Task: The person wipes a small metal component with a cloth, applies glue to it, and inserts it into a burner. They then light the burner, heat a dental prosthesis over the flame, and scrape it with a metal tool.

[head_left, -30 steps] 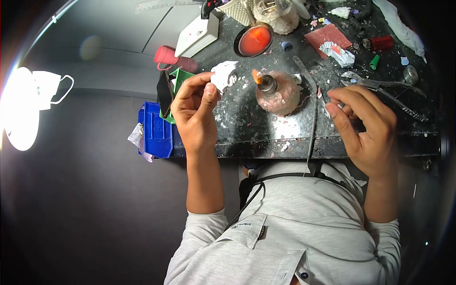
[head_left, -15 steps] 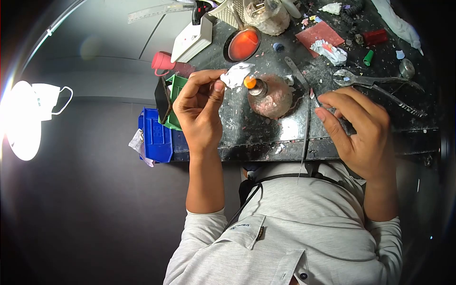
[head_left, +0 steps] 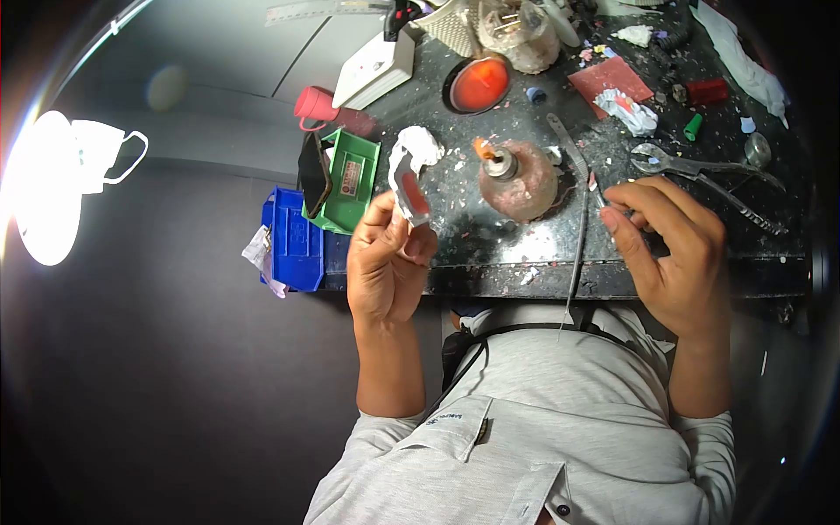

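My left hand (head_left: 385, 258) is closed on a white plaster piece (head_left: 420, 144), thumb and fingers at its lower end. A strip of pink wax (head_left: 413, 192) lies along its near part. Pinched between the thumb and fingers of my right hand (head_left: 669, 249) is a slim metal wax tool (head_left: 600, 198), its pinkish tip pointing up and left. Between my hands stands a round spirit lamp (head_left: 521, 184) with an orange flame (head_left: 484, 149) at its wick. A long thin metal strip (head_left: 581, 219) runs over the table edge, left of my right hand.
A green bin (head_left: 354, 179) and a blue bin (head_left: 297, 249) sit at the left edge. Behind are a pan of red wax (head_left: 479, 85), a white box (head_left: 372, 74) and a pink cup (head_left: 317, 107). Pliers (head_left: 678, 162) and a red wax sheet (head_left: 608, 85) lie at right.
My left hand has drawn the plaster piece back from the flame and turned it, bringing the pink strip into sight. My right hand still holds the wax tool. The view has shifted slightly.
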{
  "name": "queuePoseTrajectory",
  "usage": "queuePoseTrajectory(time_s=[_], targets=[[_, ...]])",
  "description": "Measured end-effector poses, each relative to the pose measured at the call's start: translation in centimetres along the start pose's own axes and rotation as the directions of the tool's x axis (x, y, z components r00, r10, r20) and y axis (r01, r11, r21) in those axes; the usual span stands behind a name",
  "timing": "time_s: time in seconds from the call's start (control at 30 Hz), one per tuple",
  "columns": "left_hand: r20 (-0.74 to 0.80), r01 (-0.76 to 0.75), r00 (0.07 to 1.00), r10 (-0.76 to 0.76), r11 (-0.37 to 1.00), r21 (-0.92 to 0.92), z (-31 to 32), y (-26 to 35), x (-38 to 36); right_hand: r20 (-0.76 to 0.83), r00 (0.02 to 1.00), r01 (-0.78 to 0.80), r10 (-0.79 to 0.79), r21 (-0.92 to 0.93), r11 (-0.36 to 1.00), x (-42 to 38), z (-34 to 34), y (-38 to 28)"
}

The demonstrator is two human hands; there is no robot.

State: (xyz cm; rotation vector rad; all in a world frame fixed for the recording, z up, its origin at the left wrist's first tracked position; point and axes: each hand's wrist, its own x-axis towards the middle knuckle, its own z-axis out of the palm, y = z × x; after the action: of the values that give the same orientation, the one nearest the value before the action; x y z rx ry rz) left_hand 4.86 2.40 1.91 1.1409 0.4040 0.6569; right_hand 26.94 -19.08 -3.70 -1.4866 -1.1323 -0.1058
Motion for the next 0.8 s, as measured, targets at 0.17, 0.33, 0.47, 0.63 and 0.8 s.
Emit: queuePoseTrajectory(time_s=[0.17,0.33,0.47,0.63,0.8], targets=[[0.052,0.189,0.982,-0.182,0.963,-0.191,-1.4,0.0,-1.9,0.047,0.999,-0.015,0.015,-0.005,1.000,0.2,-0.3,-0.4],[0.116,0.247,0.968,-0.221,0.918,-0.312,-1.9,-0.2,-2.6,0.074,0.995,-0.059,0.060,-0.020,0.998,0.3,-0.4,-0.8],[0.024,0.148,0.989,-0.146,0.975,-0.168,-1.6,-0.9,-2.2,0.092,0.993,-0.069,0.073,-0.038,0.997,0.3,-0.4,-0.9],[-0.025,-0.224,0.969,0.245,0.919,0.324,-0.3,-0.4,1.1,0.099,0.993,-0.063,0.067,-0.047,0.997,0.4,-0.4,-0.8],[0.186,-0.398,0.912,0.366,0.674,0.622,2.0,1.3,4.5,0.076,0.994,-0.079,0.081,-0.032,0.996,0.3,-0.3,-0.7]])
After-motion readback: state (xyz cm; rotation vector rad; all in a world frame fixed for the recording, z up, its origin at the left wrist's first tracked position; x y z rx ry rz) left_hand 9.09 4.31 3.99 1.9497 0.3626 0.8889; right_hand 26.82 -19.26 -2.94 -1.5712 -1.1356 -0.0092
